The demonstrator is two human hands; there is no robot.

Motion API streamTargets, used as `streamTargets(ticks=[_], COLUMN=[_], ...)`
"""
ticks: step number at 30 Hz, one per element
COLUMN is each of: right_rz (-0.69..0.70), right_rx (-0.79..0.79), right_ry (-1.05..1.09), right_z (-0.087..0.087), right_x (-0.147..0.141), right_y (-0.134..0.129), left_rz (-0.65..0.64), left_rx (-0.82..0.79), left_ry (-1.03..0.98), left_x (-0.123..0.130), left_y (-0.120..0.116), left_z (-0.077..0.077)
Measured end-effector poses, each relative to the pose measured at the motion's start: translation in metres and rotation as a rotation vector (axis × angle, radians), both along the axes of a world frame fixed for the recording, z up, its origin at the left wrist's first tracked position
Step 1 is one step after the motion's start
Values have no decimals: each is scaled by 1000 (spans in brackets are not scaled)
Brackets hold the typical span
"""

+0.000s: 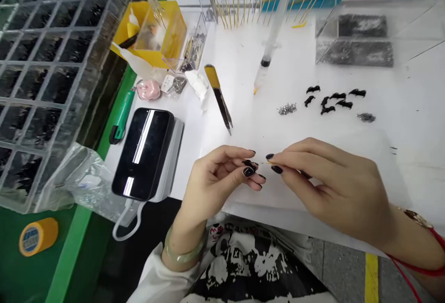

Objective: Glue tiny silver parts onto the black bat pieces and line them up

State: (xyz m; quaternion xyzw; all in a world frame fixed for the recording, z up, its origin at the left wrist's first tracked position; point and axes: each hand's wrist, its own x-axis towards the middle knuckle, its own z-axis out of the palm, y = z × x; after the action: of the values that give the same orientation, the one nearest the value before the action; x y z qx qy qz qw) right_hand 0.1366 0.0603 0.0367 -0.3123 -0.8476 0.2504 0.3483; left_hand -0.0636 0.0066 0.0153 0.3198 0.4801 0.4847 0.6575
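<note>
My left hand (217,180) is closed in a pinch near the front of the white work surface. A small black piece (247,163) shows at its fingertips, partly hidden by them and by the black nails. Facing it, my right hand (333,184) pinches a thin toothpick (270,162) between thumb and index finger, its tip close to the left fingertips. Beyond my right hand lie several black bat-shaped pieces (344,104), between a pile of tiny silver bits (287,109) and a darker grey pile (366,117).
Black-and-yellow tweezers (218,94) and a syringe (273,38) lie ahead. Toothpicks (238,9) stand along the back. Left are a phone (143,153), a green cutter (122,116), a yellow box (174,20) and a compartment tray (52,66) of black pieces.
</note>
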Motion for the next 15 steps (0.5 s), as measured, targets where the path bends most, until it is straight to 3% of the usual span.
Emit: streamTargets(ticks=[7, 15], right_rz=[-18, -3], right_rx=[46, 34], right_ry=[-144, -173], right_z=[0, -4], right_x=[-2, -2], right_y=[1, 2], left_rz=[-45, 0], left_rx=[-57, -54], left_ry=[25, 38], left_x=[3, 7], left_y=[4, 5], left_z=[6, 10])
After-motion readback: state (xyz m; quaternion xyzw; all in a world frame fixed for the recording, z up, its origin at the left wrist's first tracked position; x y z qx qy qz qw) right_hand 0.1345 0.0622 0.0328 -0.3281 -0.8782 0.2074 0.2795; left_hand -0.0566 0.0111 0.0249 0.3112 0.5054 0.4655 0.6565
